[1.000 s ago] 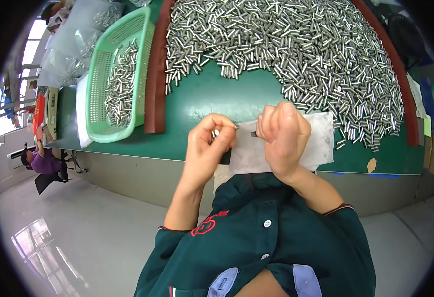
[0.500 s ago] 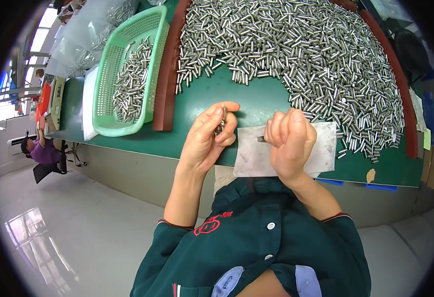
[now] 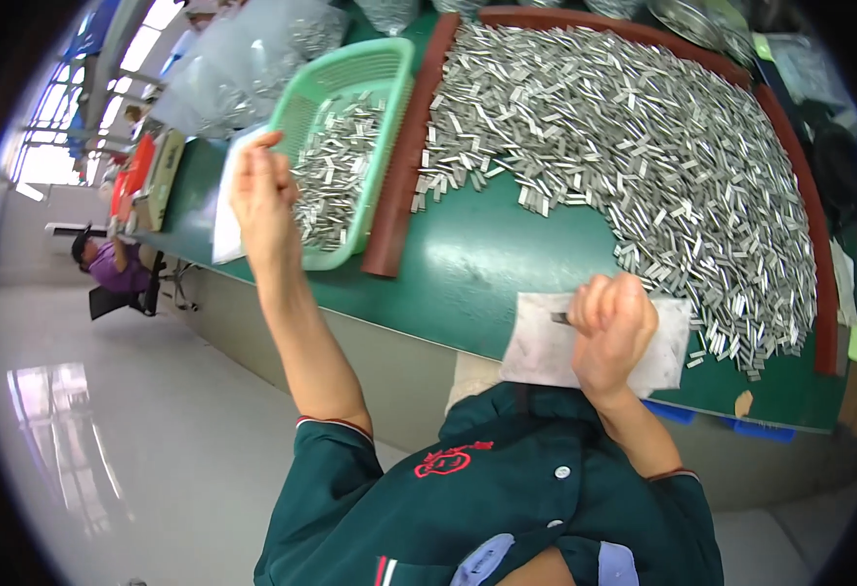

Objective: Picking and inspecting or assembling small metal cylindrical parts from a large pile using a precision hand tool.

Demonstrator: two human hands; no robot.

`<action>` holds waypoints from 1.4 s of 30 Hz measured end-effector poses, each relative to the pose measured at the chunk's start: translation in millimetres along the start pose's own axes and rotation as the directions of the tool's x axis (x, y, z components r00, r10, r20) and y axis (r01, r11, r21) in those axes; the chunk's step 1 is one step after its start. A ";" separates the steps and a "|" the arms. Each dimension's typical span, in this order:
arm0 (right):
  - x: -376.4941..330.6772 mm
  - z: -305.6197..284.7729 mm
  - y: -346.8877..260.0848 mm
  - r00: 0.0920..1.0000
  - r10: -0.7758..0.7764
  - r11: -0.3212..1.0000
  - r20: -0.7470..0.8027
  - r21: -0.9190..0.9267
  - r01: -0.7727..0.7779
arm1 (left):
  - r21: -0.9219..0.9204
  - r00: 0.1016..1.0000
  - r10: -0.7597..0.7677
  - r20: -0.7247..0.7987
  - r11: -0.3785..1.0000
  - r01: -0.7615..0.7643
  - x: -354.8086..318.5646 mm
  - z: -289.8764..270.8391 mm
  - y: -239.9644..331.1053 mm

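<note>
Loose pins: short metal cylinders, spread thickly over the upper middle and upper right of the frame, with stragglers along the pile's lower edge.
Green basket: left of centre in the upper half of the frame, perforated, with more pins lying in it at all angles.
Left hand: I see it in front of the basket's left side, fingers curled in narrowly; whether pins sit inside that curl, or whether it touches the rim, I cannot tell from my view.
Right hand: right of centre, clenched in a fist around a dark piece whose tip pokes out toward the left; the rest of it is hidden from me.
White cloth: flat on the green tabletop below the right hand, smudged with grey.
Red-brown rail: runs between the basket and the pile.
Weight and stiffness: I judge each pin light alone yet dense by the handful, rigid, and hard to harm with a squeeze.
Slip: the smooth round sides look apt to roll and slide, more so if oily, which I cannot make out.
Where to hold: I would pinch one pin across its middle; for several, I would cup the palm beneath them.
</note>
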State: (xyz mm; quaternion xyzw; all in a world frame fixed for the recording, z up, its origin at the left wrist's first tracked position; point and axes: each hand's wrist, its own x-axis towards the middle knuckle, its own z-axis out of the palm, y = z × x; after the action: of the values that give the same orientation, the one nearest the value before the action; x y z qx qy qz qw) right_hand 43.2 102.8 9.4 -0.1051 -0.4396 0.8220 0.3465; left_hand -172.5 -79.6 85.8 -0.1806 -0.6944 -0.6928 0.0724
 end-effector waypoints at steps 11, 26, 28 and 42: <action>-1.1 5.8 -5.7 0.998 0.065 0.996 -0.014 0.060 -0.064 | -0.911 0.811 -0.500 0.304 0.097 0.401 7.9 -29.0 -26.6; -0.5 3.7 -6.9 0.998 0.056 0.996 -0.027 0.068 -0.054 | 0.593 0.861 0.423 0.282 0.629 -0.503 -35.0 46.7 4.9; 0.2 4.6 -5.3 0.998 0.055 0.996 -0.021 0.067 -0.053 | 0.602 0.911 0.217 0.350 0.694 -0.396 -49.2 68.4 -7.4; -0.3 -2.8 -1.0 1.000 0.019 1.000 0.003 0.022 -0.019 | 0.770 0.889 0.111 0.444 0.460 -0.442 -61.6 104.8 -57.6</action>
State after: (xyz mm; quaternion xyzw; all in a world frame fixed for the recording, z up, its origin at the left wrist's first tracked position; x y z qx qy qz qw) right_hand 45.2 104.8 8.5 -0.1042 -0.4302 0.8300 0.3393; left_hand -120.1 16.2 7.1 -0.3467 -0.9053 -0.1962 0.1475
